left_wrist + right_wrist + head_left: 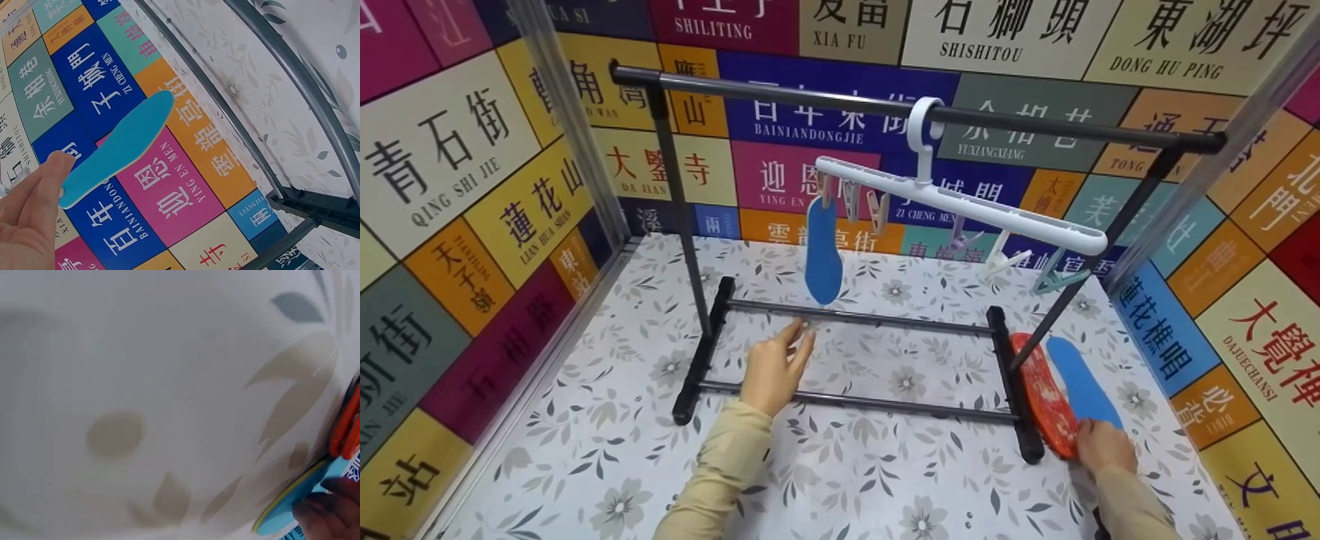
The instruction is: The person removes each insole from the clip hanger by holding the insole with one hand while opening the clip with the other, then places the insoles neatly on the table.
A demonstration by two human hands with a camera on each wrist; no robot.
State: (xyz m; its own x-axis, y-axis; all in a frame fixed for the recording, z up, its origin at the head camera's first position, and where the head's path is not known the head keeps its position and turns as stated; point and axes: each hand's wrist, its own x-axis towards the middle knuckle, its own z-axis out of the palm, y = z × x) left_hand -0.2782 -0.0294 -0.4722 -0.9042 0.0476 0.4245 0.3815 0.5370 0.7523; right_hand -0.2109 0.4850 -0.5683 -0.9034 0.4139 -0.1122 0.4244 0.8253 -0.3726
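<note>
In the head view a blue insole (pixel 823 251) hangs by its upper end from a clip at the left of a white clip hanger (pixel 960 204). My left hand (pixel 775 367) is in front of and below it, fingers extended; the left wrist view shows the fingertips near one end of that insole (pixel 121 149). At the right, my right hand (pixel 1106 446) grips the near end of a second blue insole (pixel 1081 379). Beside that lies a red patterned insole (pixel 1044 394). The right wrist view shows the right fingers (pixel 326 512) over the blue insole's surface.
The hanger hooks over the top bar (pixel 780 91) of a dark metal rack. Several clips hang along it, including a green clip (pixel 1061 277). The rack's right foot (pixel 1020 405) stands beside the red insole. Walls with printed signs surround the floral tabletop (pixel 622 465).
</note>
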